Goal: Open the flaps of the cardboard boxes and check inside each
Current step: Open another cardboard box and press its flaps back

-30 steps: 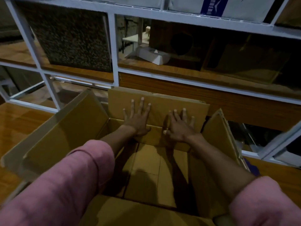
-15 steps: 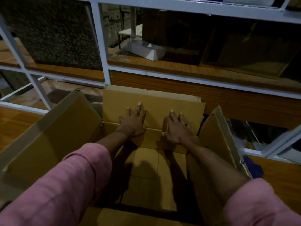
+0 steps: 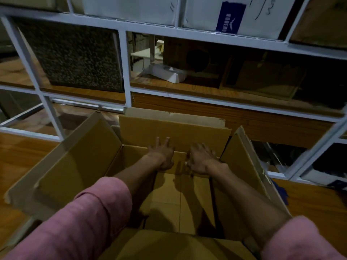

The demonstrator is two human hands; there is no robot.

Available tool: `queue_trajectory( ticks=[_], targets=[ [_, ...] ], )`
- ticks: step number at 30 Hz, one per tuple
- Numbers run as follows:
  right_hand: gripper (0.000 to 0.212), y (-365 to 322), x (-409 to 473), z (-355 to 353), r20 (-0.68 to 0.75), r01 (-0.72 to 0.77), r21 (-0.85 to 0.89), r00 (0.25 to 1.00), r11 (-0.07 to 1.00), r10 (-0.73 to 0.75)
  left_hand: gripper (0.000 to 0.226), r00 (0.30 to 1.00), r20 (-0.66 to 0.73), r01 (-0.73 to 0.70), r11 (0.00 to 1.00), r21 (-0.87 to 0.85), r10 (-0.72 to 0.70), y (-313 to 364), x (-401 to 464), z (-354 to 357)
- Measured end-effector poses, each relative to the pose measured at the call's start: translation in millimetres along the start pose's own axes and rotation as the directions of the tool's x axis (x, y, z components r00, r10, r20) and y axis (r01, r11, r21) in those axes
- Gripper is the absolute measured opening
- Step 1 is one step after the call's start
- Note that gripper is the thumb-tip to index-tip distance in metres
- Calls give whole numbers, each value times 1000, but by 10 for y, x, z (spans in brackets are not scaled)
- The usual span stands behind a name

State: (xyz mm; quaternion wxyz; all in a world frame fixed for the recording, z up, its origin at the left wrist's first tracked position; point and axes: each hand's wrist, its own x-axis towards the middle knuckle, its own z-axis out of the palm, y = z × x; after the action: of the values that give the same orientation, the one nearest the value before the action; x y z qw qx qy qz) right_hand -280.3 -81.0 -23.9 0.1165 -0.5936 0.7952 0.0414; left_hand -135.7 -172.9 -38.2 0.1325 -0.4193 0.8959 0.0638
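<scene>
A brown cardboard box (image 3: 78,166) stands open in front of me on a wooden surface, all its flaps folded outward. Its bare bottom (image 3: 180,201) shows nothing inside. My left hand (image 3: 162,153) lies flat, fingers straight, against the far wall where the far flap (image 3: 174,131) hinges. My right hand (image 3: 201,160) presses the same fold just to the right, fingers extended. Both forearms reach across the box opening; pink sleeves cover my upper arms.
A white metal shelving frame (image 3: 127,68) stands right behind the box. On its wooden shelf sit a dark speckled slab (image 3: 75,55), a white tissue box (image 3: 169,73) and dark cardboard boxes (image 3: 262,76). White boxes (image 3: 231,14) fill the upper shelf.
Both hands have slid down the far flap toward its fold, fingers drawn closer together. The view has shifted slightly; the box stays in place.
</scene>
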Motion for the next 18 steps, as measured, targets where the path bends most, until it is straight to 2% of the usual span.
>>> queue_trajectory(
  ticks=[3,6,13,15,18],
  targets=[
    [75,-57,-244,-89,53,-6,-16,999,1000,6,67,998,46,-40,999,3,40,50,-185,-26],
    [75,-84,-445,-90,44,-13,-28,999,1000,15,68,995,44,-92,996,-4,92,95,-408,-28],
    [73,-185,-797,-5,72,-68,19,995,998,66,69,993,87,-78,996,-47,82,-14,-800,154],
    [74,-219,-847,34,122,-88,27,989,996,84,70,994,90,-54,997,-62,60,-90,-866,208],
    [64,-276,-945,100,239,-99,60,967,993,82,65,993,112,-29,997,-69,37,-218,-941,282]
  ],
)
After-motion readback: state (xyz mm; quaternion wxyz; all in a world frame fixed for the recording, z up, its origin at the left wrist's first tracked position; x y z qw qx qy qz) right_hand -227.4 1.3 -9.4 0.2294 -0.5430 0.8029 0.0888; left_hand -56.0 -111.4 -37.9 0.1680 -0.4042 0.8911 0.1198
